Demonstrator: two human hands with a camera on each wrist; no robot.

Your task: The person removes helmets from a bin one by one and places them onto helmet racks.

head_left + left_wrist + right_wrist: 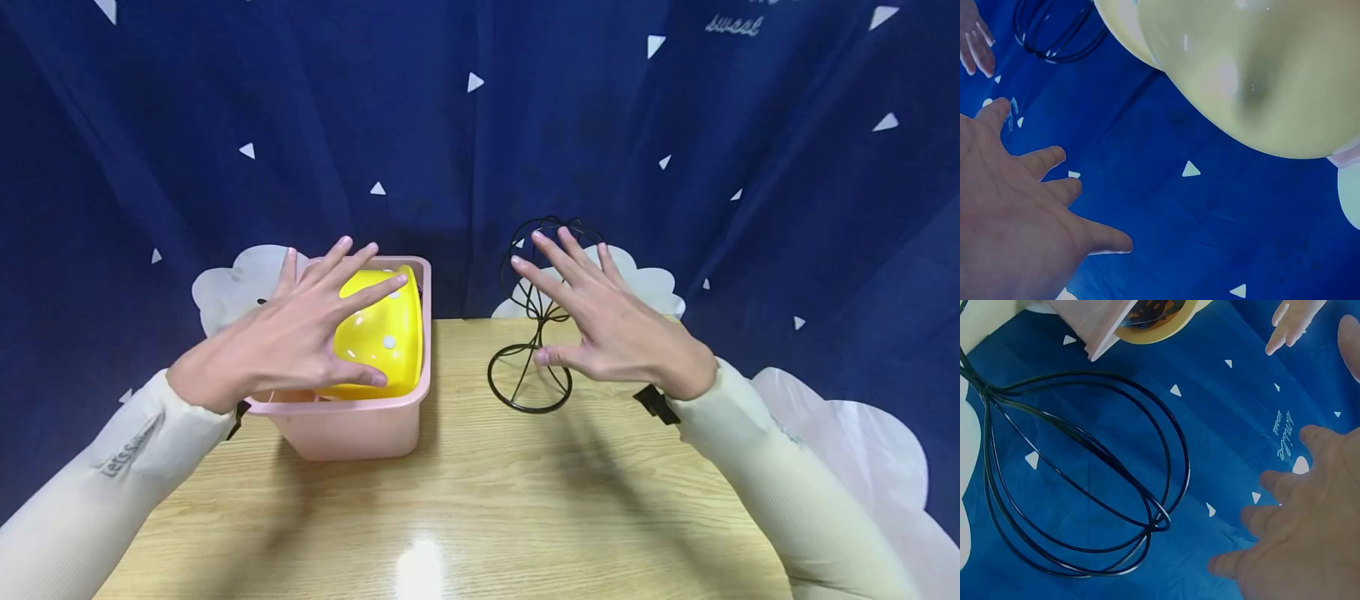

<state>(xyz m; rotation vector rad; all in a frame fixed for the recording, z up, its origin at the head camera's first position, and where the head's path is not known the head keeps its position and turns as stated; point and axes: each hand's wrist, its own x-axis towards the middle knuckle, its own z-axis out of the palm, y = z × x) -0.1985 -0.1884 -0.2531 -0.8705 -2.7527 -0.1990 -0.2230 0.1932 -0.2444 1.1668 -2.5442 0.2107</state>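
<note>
On the left of the wooden table [465,500], a yellow bowl [382,333] with white dots leans on its side inside a pink plastic bin [352,425], its rim rising above the bin's edge. It looks like light, stiff plastic with a smooth, probably slippery skin, so the rim seems the surest place to take hold. The left hand [292,337] hovers over it with fingers spread and straight, gripping nothing; whether it touches the bowl cannot be told. To the right, the right hand [607,321] is likewise spread and empty in front of a black wire stand [536,350], thin and springy-looking. A dark blue curtain [480,125] hangs on the far side.
</note>
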